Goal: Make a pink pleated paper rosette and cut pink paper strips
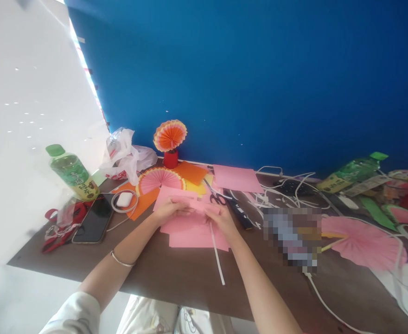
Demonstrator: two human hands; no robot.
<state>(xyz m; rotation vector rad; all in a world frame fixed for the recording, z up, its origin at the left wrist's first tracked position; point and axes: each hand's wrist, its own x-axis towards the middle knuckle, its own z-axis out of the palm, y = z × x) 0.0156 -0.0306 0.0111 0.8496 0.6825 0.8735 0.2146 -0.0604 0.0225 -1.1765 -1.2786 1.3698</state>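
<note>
Blue wall (245, 83): stands beyond both hands, along the far side of the table.
Brown table (144, 273): spreads beneath the hands and out to either side.
Pink pleated fan (367, 243): lies well to the right of the right hand, yellow sticks pointing back toward it.
Loose pink sheets (190, 236): overlap on the table directly under both hands.
White plastic bag (124, 155): crumpled, beyond the left hand and off to its left.
Left bottle (75, 171): green-capped, tilted in view, well to the left of the left hand.
Pink-and-yellow fan (160, 180): just beyond the left hand.
Dark phone (93, 221): lies to the left of the left hand.
Left hand (171, 209): fingers closed on the left end of the pink paper.
Right hand (221, 217): near the left one, pinching the paper's right end.
Pink paper (199, 205): held between the two hands, above the loose sheets.
Scissors (218, 198): just beyond the right hand, handles nearest it.
White strip (218, 255): runs from beneath the right hand toward the person; whether the fingers grip it, I cannot tell.
White case (122, 200): left of the left hand, ringed by cable.
</note>
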